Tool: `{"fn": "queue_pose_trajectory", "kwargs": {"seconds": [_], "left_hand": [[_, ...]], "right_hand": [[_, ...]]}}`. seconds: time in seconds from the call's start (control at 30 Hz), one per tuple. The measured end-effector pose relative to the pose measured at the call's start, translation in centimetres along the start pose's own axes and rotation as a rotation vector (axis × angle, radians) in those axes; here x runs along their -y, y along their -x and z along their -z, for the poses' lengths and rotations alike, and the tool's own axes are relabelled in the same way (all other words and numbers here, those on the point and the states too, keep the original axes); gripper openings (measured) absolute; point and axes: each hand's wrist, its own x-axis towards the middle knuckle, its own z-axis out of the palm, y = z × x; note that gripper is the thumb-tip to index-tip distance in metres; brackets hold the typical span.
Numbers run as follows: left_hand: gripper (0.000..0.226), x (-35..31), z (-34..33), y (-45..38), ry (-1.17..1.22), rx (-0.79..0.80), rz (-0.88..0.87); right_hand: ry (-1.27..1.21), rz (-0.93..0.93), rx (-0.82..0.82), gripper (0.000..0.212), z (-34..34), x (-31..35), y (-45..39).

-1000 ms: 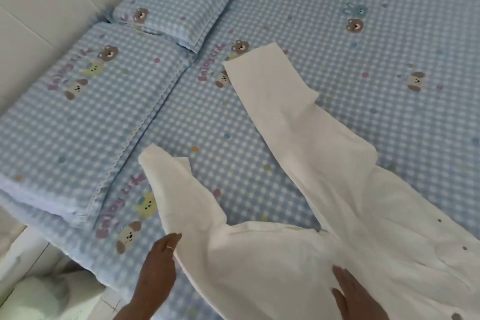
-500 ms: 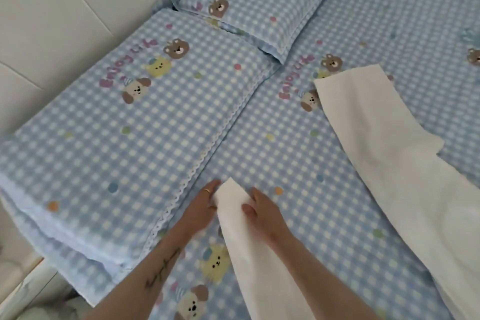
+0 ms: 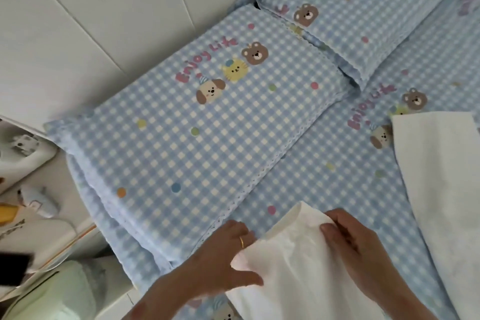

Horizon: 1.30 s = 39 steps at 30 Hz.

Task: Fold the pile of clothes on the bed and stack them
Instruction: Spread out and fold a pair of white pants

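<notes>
A white garment lies on the blue checked bed sheet (image 3: 324,176). One long narrow part of it (image 3: 293,257) runs up from the bottom edge, and its end is lifted slightly off the sheet. My left hand (image 3: 223,260) pinches the left edge of that end, thumb on top. On the right edge, my right hand (image 3: 350,241) grips it with the thumb over the cloth. The garment's other long part (image 3: 441,189) lies flat at the right. The body of the garment is out of view.
A blue checked pillow (image 3: 207,125) with cartoon animals lies left of the hands, and a second pillow (image 3: 363,21) lies behind it. A white panelled headboard (image 3: 78,34) runs along the left. A bedside surface with small items (image 3: 31,189) sits off the bed's corner.
Both hands left the garment's body and took hold of the end of its left long part. The view swung left toward the pillows.
</notes>
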Motion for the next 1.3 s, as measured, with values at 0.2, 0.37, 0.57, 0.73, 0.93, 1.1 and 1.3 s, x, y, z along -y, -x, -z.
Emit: {"fn": "queue_pose_trajectory", "kwargs": {"seconds": [0.2, 0.37, 0.57, 0.73, 0.93, 1.1, 1.3], "left_hand": [[0.016, 2.5, 1.5, 0.7, 0.390, -0.029, 0.334], [0.011, 4.6, 1.1, -1.5, 0.111, -0.183, 0.559], [0.056, 2.0, -6.1, -1.4, -0.562, -0.435, 0.103], [0.103, -0.8, -15.0, -1.5, -0.566, 0.055, -0.209], [0.066, 2.0, -15.5, -1.8, -0.489, 0.222, -0.115], [0.066, -2.2, -17.1, -3.3, -0.396, -0.015, -0.043], [0.075, -15.4, -24.2, -9.3, -0.458, 0.018, -0.401]], "right_hand": [[0.138, -0.065, -0.141, 0.019, -0.7, -1.1, -5.2], [0.236, -0.121, -0.083, 0.012, -5.1, -3.8, -12.1], [0.382, -0.073, -0.431, 0.039, -8.4, -7.9, -4.3], [0.668, -0.159, -0.236, 0.051, -9.6, -15.0, 11.2], [0.794, -0.431, -0.186, 0.055, -2.0, -25.2, 22.3], [0.696, -0.562, -0.320, 0.059, 1.7, -27.2, 27.2], [0.691, -0.681, -0.406, 0.060, 8.2, -30.5, 36.1]]}}
